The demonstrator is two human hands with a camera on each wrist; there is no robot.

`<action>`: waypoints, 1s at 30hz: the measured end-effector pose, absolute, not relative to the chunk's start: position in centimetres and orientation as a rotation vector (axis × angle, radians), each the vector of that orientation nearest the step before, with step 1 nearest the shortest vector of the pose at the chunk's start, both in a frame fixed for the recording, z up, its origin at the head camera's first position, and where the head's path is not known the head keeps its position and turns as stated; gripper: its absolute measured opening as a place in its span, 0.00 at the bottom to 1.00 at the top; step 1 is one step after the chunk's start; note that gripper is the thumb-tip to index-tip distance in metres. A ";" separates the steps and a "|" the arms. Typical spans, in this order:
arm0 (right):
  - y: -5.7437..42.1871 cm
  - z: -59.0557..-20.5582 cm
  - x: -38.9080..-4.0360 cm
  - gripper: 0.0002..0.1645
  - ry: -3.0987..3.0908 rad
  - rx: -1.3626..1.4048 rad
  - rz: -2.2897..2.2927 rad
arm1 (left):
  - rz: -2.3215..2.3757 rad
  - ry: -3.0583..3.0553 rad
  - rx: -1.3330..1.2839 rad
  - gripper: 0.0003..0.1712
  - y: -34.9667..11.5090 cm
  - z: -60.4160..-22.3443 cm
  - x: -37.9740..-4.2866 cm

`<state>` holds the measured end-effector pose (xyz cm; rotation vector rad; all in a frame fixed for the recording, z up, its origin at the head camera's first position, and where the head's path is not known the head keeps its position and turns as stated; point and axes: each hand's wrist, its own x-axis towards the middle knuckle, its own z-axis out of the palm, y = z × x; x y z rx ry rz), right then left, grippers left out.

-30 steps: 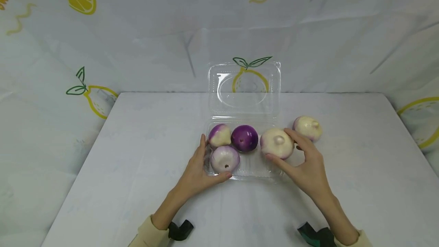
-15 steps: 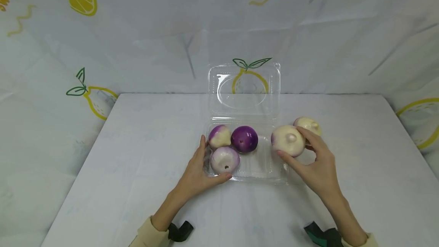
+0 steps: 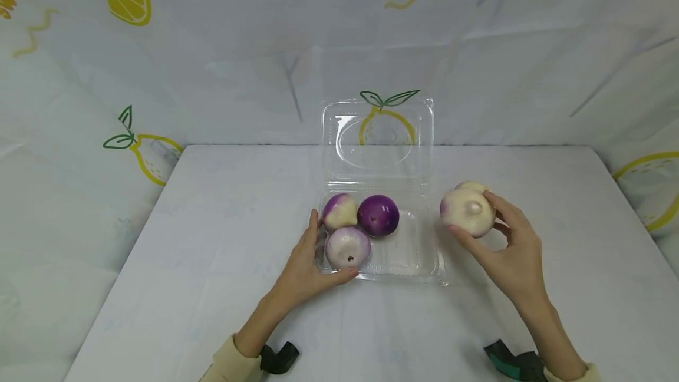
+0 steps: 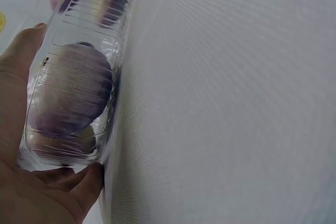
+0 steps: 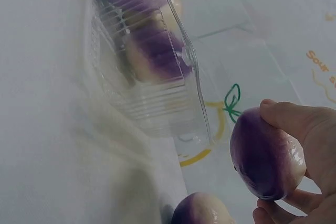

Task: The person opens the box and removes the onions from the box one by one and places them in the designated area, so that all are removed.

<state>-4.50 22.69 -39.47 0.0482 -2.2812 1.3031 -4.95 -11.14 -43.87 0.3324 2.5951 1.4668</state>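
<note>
My left hand grips the left side of a clear plastic clamshell container, thumb at its front edge. Inside, toward the left, sit a purple-and-white onion, a dark purple onion and a pale onion. Just right of the container, my right hand holds a white-and-purple onion between thumb and fingers, raised off the table in the right wrist view. Another onion lies on the table behind it, mostly hidden in the head view.
The container's hinged lid stands upright at the back. A white table lies beneath everything, and a lemon-printed white curtain hangs behind its far edge.
My right hand has carried its onion rightward from over the container's right half to outside it, now overlapping the onion behind. My left hand has stayed in place.
</note>
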 end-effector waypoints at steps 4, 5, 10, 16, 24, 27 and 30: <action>23.7 -39.3 -4.6 0.47 -2.268 0.005 1.298 | 1.459 2.605 0.333 0.80 -11.2 -44.0 -5.0; 23.9 -39.3 -4.7 0.47 -2.260 -0.006 1.300 | 1.455 2.606 0.329 0.80 -11.2 -44.0 -5.0; 25.0 -39.3 -4.7 0.48 -2.243 -0.079 1.316 | 1.450 2.616 0.334 0.80 -11.2 -44.1 -5.0; 26.2 -39.5 -5.0 0.47 -2.205 -0.139 1.335 | 1.471 2.617 0.355 0.80 -11.2 -44.1 -5.0; 27.6 -39.7 -5.5 0.46 -2.213 -0.256 1.288 | 1.479 2.595 0.336 0.80 -11.1 -44.0 -5.0; 28.0 -39.7 -5.7 0.46 -2.213 -0.300 1.290 | 1.475 2.600 0.337 0.80 -11.1 -44.0 -5.0; 28.3 -39.8 -5.9 0.46 -2.211 -0.330 1.290 | 1.479 2.600 0.336 0.80 -11.1 -44.0 -5.0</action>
